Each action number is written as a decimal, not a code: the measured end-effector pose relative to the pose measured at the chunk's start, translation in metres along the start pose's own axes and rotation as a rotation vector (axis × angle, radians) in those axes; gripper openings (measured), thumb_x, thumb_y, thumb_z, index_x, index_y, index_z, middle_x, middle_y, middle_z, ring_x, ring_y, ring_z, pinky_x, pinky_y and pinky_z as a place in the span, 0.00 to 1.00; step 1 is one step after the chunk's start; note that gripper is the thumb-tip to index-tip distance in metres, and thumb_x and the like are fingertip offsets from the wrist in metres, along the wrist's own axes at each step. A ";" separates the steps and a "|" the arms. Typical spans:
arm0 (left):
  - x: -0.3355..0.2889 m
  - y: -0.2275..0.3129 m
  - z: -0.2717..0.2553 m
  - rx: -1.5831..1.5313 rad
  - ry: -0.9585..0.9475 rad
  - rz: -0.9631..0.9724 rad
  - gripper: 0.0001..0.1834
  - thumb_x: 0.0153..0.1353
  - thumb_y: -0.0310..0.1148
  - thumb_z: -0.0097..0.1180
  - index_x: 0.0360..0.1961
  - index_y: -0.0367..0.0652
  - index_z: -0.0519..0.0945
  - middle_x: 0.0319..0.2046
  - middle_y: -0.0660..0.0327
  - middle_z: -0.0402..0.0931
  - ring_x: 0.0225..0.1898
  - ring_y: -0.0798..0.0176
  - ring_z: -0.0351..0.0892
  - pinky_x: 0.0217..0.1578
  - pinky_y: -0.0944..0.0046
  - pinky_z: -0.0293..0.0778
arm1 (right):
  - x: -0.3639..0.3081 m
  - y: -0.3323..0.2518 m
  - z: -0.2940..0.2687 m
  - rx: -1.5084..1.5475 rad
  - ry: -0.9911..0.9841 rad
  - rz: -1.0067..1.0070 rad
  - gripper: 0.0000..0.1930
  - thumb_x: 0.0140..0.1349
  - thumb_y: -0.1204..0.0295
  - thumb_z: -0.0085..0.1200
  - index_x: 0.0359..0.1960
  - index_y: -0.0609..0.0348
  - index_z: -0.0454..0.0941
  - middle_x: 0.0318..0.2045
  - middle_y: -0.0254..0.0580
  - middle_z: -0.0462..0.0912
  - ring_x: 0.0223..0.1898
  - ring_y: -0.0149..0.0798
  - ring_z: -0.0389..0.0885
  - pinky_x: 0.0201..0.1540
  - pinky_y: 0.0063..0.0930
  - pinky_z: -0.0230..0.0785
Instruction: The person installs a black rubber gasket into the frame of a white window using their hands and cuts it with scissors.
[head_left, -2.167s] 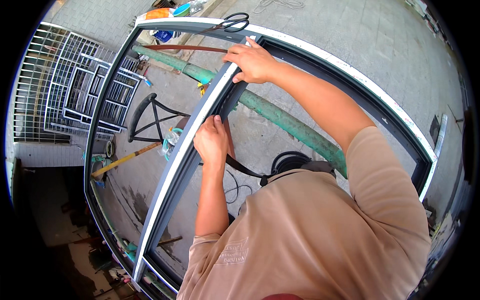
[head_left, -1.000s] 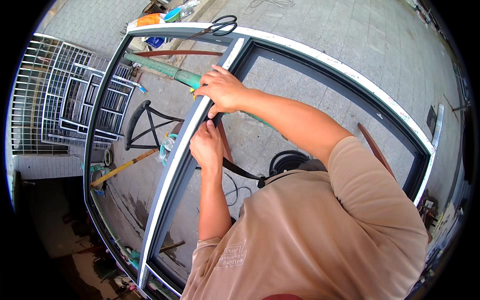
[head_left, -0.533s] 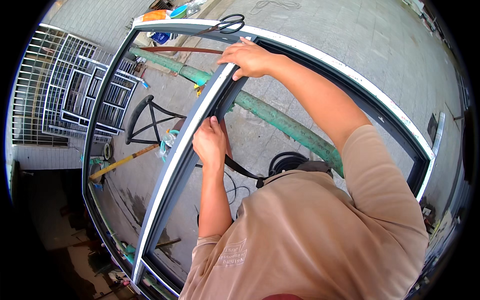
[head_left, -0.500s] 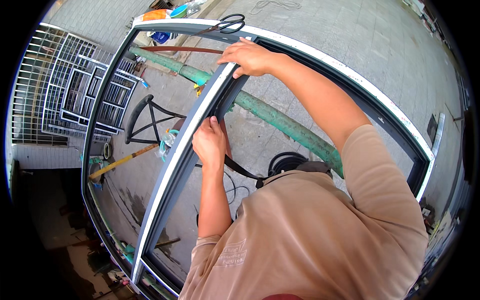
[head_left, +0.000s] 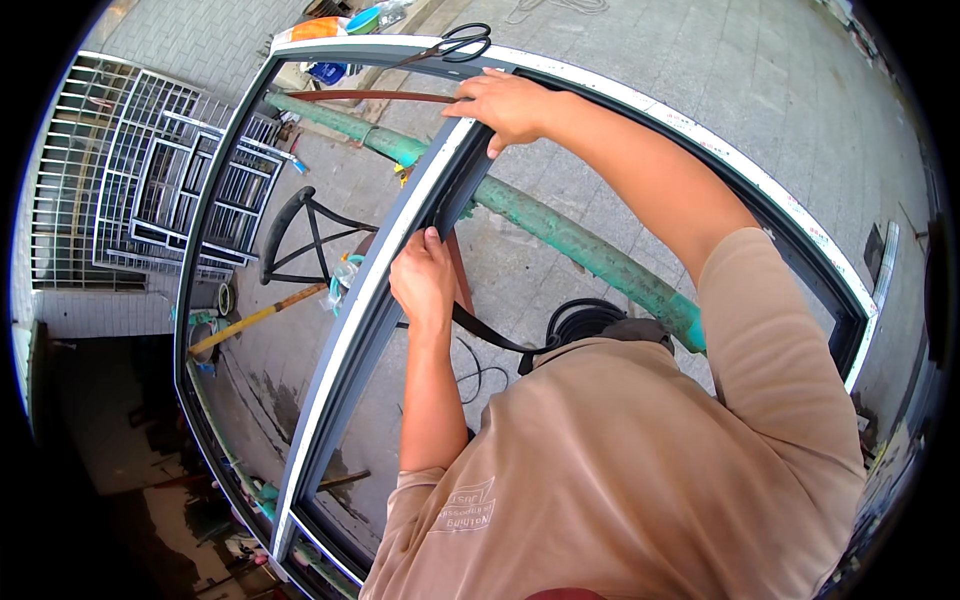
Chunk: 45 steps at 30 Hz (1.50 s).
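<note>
A large grey-and-white window frame lies in front of me, with a long middle bar slanting across it. My left hand is closed at the side of that bar, thumb up, on a black rubber strip. The strip hangs from this hand toward a black coil beside my body. Farther up, my right hand lies over the bar's far end near the top rail, fingers stretched out and thumb apart. Black-handled scissors rest on the top rail, left of my right hand.
Below the frame runs a green pipe. A black-padded stand and a yellow bar show through the left opening. Metal grilles lean at the left wall. An orange bag and a blue-green basin sit beyond the frame.
The view has shifted slightly, so the scene sits a little farther right. My right hand's thumb has lifted and moved slightly right along the bar's end. My left hand keeps its place on the bar.
</note>
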<state>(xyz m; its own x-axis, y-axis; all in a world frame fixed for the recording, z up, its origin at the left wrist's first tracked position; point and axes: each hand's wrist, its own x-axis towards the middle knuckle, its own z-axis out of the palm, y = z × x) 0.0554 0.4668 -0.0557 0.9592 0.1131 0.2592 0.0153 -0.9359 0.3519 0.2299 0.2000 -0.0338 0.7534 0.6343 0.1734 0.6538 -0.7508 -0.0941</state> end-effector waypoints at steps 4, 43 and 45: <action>0.000 0.007 -0.002 -0.011 -0.006 -0.005 0.22 0.82 0.45 0.55 0.46 0.37 0.92 0.32 0.39 0.87 0.39 0.30 0.88 0.45 0.36 0.81 | -0.005 -0.028 0.029 0.001 0.246 -0.022 0.48 0.53 0.53 0.83 0.76 0.49 0.74 0.70 0.50 0.78 0.79 0.54 0.70 0.87 0.62 0.50; -0.073 -0.024 0.029 -0.508 0.004 -0.063 0.29 0.75 0.28 0.66 0.71 0.31 0.70 0.49 0.41 0.85 0.51 0.43 0.88 0.56 0.47 0.80 | 0.024 -0.108 0.050 0.176 0.347 -0.323 0.39 0.49 0.60 0.81 0.67 0.46 0.83 0.57 0.40 0.86 0.66 0.49 0.82 0.76 0.47 0.65; -0.089 -0.032 0.033 -0.540 -0.030 -0.157 0.30 0.76 0.29 0.65 0.73 0.32 0.69 0.48 0.42 0.85 0.50 0.46 0.88 0.56 0.49 0.80 | 0.026 -0.107 0.053 0.165 0.369 -0.328 0.39 0.50 0.59 0.81 0.67 0.45 0.84 0.56 0.39 0.86 0.65 0.47 0.82 0.75 0.47 0.66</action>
<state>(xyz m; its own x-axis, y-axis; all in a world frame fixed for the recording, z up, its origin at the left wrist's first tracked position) -0.0216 0.4754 -0.1196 0.9647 0.2204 0.1439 0.0192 -0.6042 0.7966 0.1828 0.3062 -0.0709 0.4513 0.7018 0.5512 0.8762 -0.4656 -0.1246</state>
